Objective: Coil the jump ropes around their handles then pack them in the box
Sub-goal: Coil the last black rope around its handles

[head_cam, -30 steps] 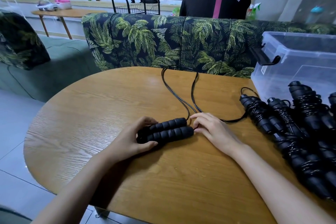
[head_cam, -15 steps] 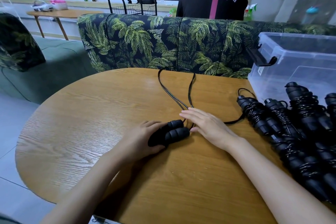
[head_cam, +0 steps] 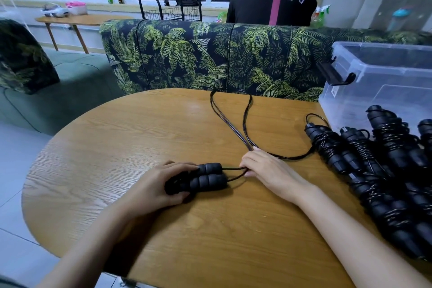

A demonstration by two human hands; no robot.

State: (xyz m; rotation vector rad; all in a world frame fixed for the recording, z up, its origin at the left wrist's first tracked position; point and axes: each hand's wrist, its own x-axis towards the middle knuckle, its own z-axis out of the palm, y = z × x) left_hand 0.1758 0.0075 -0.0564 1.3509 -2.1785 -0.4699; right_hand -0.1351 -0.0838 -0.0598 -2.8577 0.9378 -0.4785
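Note:
Two black foam jump-rope handles (head_cam: 205, 176) lie side by side on the round wooden table (head_cam: 117, 152). My left hand (head_cam: 159, 184) grips their left ends. Just right of the handles, my right hand (head_cam: 268, 170) pinches the thin black rope (head_cam: 236, 119) where it leaves them. From there the rope runs in long loops to the table's far edge. A pile of coiled jump ropes (head_cam: 385, 170) lies on the table at the right. Behind the pile stands a clear plastic box (head_cam: 378, 77) with a black latch.
A palm-print sofa back (head_cam: 210, 58) runs along the table's far edge. A person in a black shirt (head_cam: 273, 0) stands behind it with their back turned. A green seat (head_cam: 58, 86) is at the left, and a small side table (head_cam: 79, 20) by the window.
My left hand slid further over the handles and closed around them. My right hand moved from the handle ends onto the rope, which is now drawn out a little between handles and fingers.

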